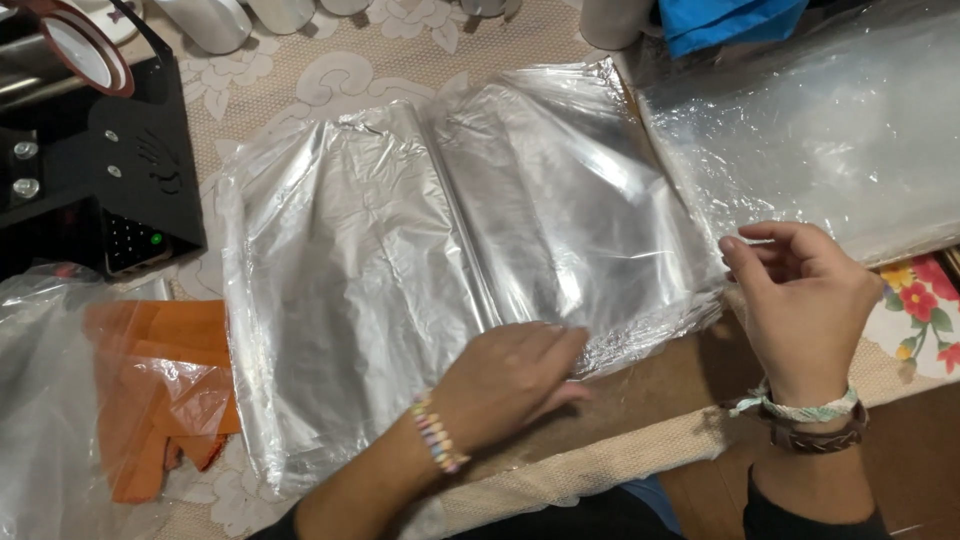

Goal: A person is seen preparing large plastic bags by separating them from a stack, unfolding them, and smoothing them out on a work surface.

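A thick stack of clear plastic bags [400, 250] lies flat on the table, glossy and creased down the middle. My left hand [510, 380] rests palm down on the stack's near edge, fingers together and pressing on the top sheet. My right hand [800, 290] hovers at the stack's right edge, fingers curled and pinching the corner of a thin plastic sheet. Both wrists carry bracelets.
A second pile of clear plastic [830, 130] lies at the right. Orange sheets inside a clear bag [160, 390] sit at the left. A black machine [100, 150] stands at the back left. White cups [210, 20] line the far edge.
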